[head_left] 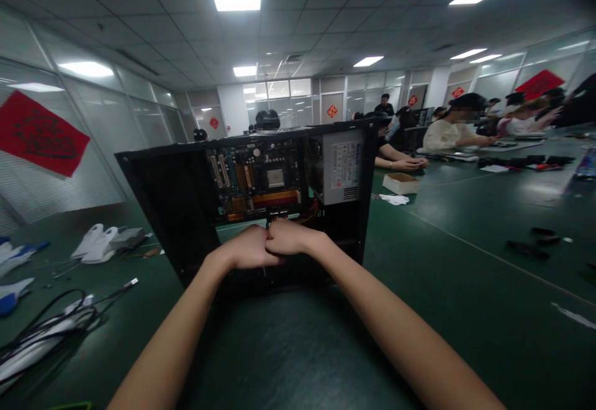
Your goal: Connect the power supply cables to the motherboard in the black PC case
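Note:
In front of me a black computer case (162, 192) stands on the table with its side open. Inside it are a motherboard (274, 177) with several slots and a grey power supply (343, 168) with a fan. My left hand (251, 247) and my right hand (289, 236) meet at the lower middle of the case, below the motherboard. Both are closed, fingers curled and touching each other. What they grip is hidden behind the knuckles. Thin wires (310, 214) run from the power supply close to my right hand.
Black cables (60, 320) and white gloves (95, 242) lie on the green table (419, 286) at left. A small open box (400, 183) stands right of the case, with black objects (526, 248) farther right. Other people sit along the table at right, a co-worker's hands (410, 164) near the box.

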`<action>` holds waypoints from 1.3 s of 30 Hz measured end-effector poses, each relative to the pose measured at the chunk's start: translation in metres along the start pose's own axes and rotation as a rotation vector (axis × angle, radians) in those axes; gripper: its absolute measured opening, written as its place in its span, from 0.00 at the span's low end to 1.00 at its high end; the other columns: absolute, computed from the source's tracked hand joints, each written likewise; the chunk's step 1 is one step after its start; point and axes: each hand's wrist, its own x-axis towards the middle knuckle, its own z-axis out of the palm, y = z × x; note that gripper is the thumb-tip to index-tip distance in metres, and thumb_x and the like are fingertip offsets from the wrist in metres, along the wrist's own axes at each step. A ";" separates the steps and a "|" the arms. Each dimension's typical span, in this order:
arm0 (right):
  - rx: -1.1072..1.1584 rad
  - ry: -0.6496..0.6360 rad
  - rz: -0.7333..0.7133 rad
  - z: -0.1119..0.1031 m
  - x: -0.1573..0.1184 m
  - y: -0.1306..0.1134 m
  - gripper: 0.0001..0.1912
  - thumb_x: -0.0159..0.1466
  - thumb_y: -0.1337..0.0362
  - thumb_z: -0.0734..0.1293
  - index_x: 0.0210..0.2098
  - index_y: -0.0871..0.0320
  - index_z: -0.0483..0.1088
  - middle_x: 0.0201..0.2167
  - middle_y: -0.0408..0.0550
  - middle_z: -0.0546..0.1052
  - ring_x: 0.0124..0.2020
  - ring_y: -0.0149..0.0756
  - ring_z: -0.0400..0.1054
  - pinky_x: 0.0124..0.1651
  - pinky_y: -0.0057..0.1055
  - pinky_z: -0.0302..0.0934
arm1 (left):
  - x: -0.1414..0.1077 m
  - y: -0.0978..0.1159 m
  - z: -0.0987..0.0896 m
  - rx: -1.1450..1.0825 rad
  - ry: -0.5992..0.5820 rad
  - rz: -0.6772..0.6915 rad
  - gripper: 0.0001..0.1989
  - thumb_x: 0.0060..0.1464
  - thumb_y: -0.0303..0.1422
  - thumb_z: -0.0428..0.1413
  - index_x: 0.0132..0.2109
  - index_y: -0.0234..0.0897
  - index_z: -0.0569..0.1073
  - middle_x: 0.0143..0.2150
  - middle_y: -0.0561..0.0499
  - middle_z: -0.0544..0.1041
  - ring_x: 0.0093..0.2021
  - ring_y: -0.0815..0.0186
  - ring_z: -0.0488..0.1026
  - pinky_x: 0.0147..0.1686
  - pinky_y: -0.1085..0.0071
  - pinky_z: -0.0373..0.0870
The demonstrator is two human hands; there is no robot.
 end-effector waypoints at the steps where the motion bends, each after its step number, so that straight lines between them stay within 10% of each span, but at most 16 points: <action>1: 0.005 0.019 -0.007 0.002 0.001 0.001 0.20 0.65 0.63 0.60 0.40 0.68 0.81 0.38 0.63 0.82 0.39 0.46 0.77 0.38 0.32 0.63 | -0.001 -0.001 0.002 0.025 0.026 -0.005 0.12 0.47 0.42 0.61 0.34 0.38 0.81 0.33 0.50 0.82 0.33 0.59 0.78 0.30 0.70 0.64; 11: -0.084 0.179 0.013 0.001 -0.014 -0.007 0.20 0.65 0.60 0.61 0.38 0.66 0.82 0.37 0.64 0.82 0.38 0.50 0.77 0.36 0.35 0.63 | -0.017 0.009 0.003 0.366 0.174 -0.091 0.15 0.51 0.47 0.59 0.31 0.41 0.80 0.33 0.44 0.82 0.34 0.52 0.79 0.29 0.66 0.60; 21: -0.250 0.248 0.097 0.021 -0.079 -0.003 0.31 0.67 0.38 0.59 0.45 0.61 0.74 0.35 0.58 0.81 0.36 0.52 0.78 0.36 0.35 0.63 | -0.035 0.015 0.100 0.381 0.964 -0.335 0.14 0.62 0.44 0.53 0.43 0.41 0.76 0.52 0.41 0.78 0.58 0.48 0.68 0.60 0.51 0.51; 39: -0.180 0.285 0.485 0.020 -0.104 0.003 0.22 0.66 0.43 0.65 0.41 0.53 0.80 0.35 0.55 0.82 0.40 0.49 0.78 0.38 0.33 0.63 | -0.022 0.010 0.104 0.430 1.051 -0.414 0.16 0.64 0.35 0.45 0.32 0.40 0.74 0.34 0.45 0.77 0.40 0.54 0.67 0.51 0.54 0.52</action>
